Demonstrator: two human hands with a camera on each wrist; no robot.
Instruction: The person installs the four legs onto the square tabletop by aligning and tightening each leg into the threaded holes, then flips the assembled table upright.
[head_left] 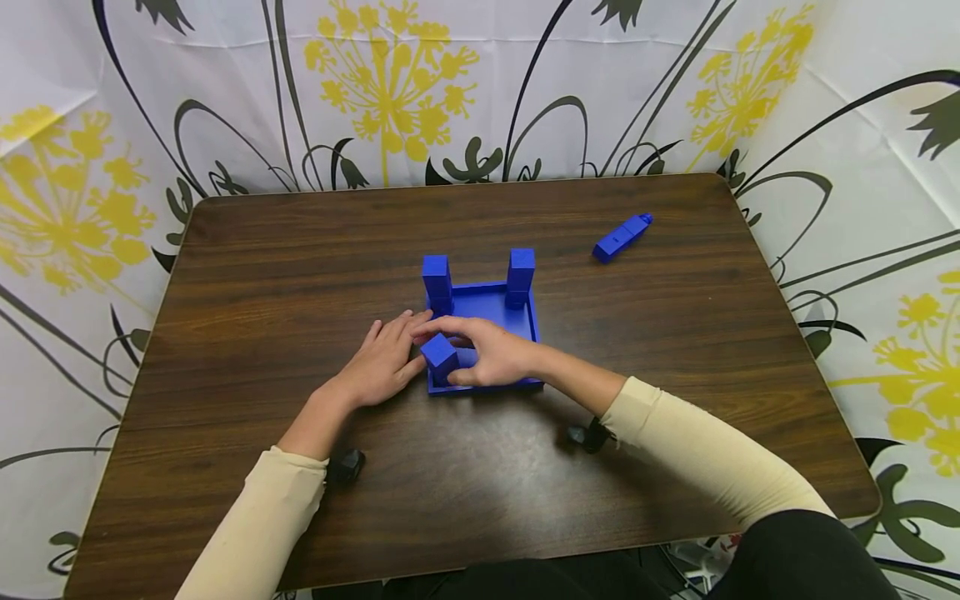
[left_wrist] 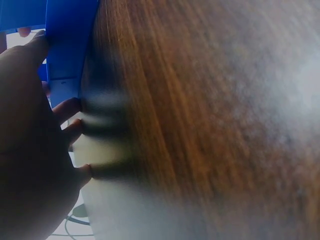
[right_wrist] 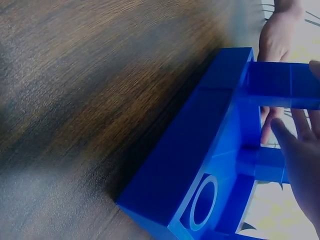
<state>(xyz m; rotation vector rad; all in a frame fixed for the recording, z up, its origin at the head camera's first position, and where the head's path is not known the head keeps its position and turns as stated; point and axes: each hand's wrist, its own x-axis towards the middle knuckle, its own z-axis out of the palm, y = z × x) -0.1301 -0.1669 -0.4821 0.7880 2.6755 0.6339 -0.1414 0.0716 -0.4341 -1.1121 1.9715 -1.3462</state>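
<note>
In the middle of the head view, the right grip (head_left: pixel 497 354) has its thumb and fingers curled round a blue post (head_left: pixel 440 357), which stands up in the lower left corner of the blue tray (head_left: pixel 483 303). The left grip (head_left: pixel 381 360) is loose, with straight fingers by the tray's left side on the brown counter (head_left: pixel 262 283).
</note>
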